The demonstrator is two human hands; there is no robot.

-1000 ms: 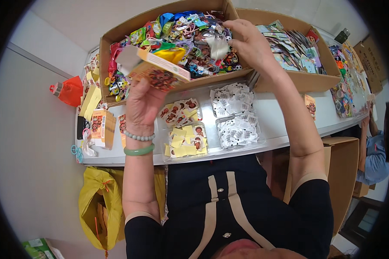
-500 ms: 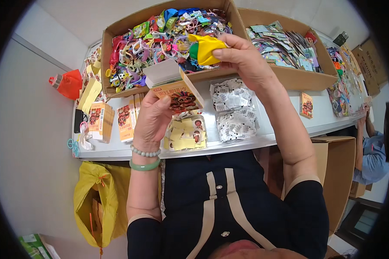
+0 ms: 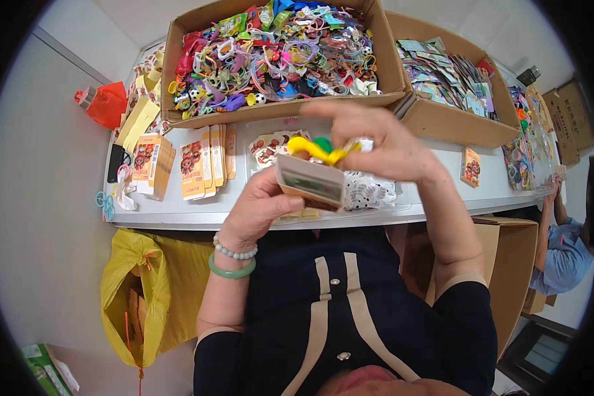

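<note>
My left hand (image 3: 256, 203) is closed round a small orange cardboard box (image 3: 310, 182), its open top tilted up so that something greenish shows inside. Just above that opening, my right hand (image 3: 388, 142) pinches a yellow-and-green toy (image 3: 310, 149) with its index finger stretched out to the left. The toy's exact kind is hard to make out. Under the hands lie flat sheets with cartoon prints (image 3: 267, 148) and a pile of small white packets (image 3: 369, 191), partly covered.
A big carton of mixed small toys (image 3: 284, 109) stands at the back, beside a carton of flat packets (image 3: 459, 122). Stacks of orange boxes (image 3: 195, 175) are at left, near blue scissors (image 3: 104, 203). A yellow sack (image 3: 129, 264) hangs below; another person (image 3: 567, 254) is at far right.
My right hand has brought the yellow-and-green toy down from the toy carton to just above the box. My left hand has lowered the box and turned its opening upward.
</note>
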